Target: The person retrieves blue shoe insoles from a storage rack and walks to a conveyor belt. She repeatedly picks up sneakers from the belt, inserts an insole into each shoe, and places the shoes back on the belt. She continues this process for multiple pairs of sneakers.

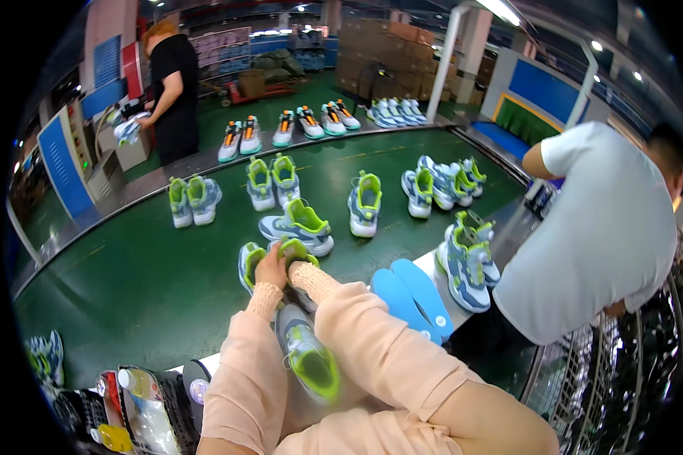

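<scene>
My left hand (271, 267) rests on the collar of a grey shoe with lime-green lining (248, 265) on the green belt, fingers curled over its edge. My right hand (302, 271) reaches into the opening of the matching shoe (296, 250) beside it. Its fingers are hidden inside, and only the knit cuff and wrist show. A third shoe of the same kind (309, 358) lies beneath my forearms, toe toward me, close to my body.
Several pairs of grey-green shoes (364, 203) stand on the green conveyor belt (129, 280). Two blue insoles (413, 297) lie at my right. A person in a white shirt (599, 235) handles shoes (467, 262) there. A person in black (173, 91) stands at the back left. Bottles and small items (129, 409) sit at the lower left.
</scene>
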A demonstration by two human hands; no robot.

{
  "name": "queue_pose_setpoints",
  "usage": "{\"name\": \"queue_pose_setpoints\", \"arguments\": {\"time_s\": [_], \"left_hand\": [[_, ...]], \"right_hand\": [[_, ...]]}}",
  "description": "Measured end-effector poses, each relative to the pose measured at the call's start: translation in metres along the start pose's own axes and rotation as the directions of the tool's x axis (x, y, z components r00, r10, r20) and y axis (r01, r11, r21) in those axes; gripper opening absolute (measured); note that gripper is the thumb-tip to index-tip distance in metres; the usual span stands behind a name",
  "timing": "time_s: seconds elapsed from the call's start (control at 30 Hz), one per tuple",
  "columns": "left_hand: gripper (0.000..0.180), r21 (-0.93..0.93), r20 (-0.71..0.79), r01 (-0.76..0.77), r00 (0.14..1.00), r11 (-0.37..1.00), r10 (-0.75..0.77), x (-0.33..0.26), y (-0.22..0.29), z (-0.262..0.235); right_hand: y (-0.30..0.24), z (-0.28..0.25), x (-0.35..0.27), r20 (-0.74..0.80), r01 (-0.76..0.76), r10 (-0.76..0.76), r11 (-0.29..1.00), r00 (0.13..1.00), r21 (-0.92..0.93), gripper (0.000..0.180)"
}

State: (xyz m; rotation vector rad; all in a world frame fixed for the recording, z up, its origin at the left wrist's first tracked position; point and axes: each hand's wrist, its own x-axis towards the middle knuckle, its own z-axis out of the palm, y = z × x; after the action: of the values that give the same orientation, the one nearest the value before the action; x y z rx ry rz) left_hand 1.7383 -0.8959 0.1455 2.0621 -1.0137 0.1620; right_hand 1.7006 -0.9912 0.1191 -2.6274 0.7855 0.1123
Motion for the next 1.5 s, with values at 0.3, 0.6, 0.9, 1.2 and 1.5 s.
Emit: {"name": "queue_pose_setpoints", "arguments": {"time_s": [0.3,0.6,0.9,1.2,1.5], "left_hand": [[0.019,0.305,0.408,-0.34,0.891,0.889,0.2,0.007,0.082,-0.017],[0.014,0.479,0.689,-0.473,0.725,0.74,0.017,0.031,0.042,0.027],[0.013,0.445,0.771,-0.524,0.636,0.726,-0.013,0.029,0.022,0.049],[0.013,0.445,0.771,-0.619,0.633,0.647,0.075,0.03,0.034,0.024],[0.031,0.828,0.047,-0.289,0.89,0.481,0.454,0.018,0.047,0.023]], "right_hand": [[0.1,-0.102,-0.208,-0.606,0.571,-0.197,0.636,0.771,0.519,0.02],[0.188,-0.073,-0.241,-0.32,0.26,0.101,0.387,0.942,0.885,0.029],[0.195,-0.074,-0.242,-0.288,0.23,0.115,0.362,0.951,0.903,0.046],[0.202,-0.084,-0.242,-0.335,0.273,0.044,0.486,0.941,0.83,0.05],[0.202,-0.089,-0.245,-0.35,0.278,0.057,0.498,0.935,0.822,0.043]]}}
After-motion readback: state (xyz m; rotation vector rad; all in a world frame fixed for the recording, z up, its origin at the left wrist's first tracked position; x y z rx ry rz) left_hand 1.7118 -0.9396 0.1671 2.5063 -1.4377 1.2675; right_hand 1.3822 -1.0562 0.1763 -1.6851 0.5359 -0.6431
